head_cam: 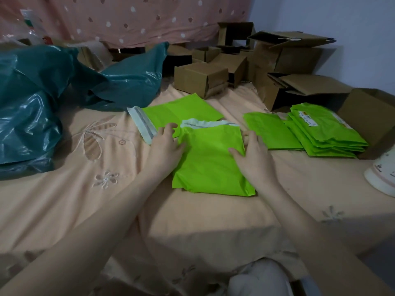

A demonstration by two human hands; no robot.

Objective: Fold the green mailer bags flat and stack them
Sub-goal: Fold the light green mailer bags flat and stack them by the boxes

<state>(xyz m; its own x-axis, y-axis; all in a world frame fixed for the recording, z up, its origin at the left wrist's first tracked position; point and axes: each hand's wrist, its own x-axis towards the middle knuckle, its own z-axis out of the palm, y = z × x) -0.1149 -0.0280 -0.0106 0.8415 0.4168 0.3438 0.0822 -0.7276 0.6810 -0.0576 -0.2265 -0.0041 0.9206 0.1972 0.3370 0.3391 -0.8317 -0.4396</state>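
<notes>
Forearms run up from the bottom edge, w/ my knee in pale cloth at 6 o'clock. Both hands sit on the green mailer bag [210, 161] at centre of the peach bedsheet [85, 210]. Left hand [165, 146] lies flat on its left edge, fingers spread fairly wide, thumb on the plastic. Right hand [254, 154] is flat on the right edge, fingers straight, thumb pressing the top face. Neither grips; both press.

White flap [205, 123] at the bag's far end isn't folded down yet, I think. A second open mailer [183, 113] lies just behind at 12, partly under my left fingers. A single folded bag [271, 131] is at 2 o'clock, touching the finished stack [329, 133] further right.

Risks: slick plastic could slide on the soft sheet if I push unevenly, skewing the crease; trapped air may spring it back; left fingers may drag the rear mailer along.

Room: plenty toward 6 and 8. Tight at 3, w/ a cardboard box [372, 118] beside the stack and a white container [382, 174] at the edge. Teal plastic bags [32, 107] crowd 10.
</notes>
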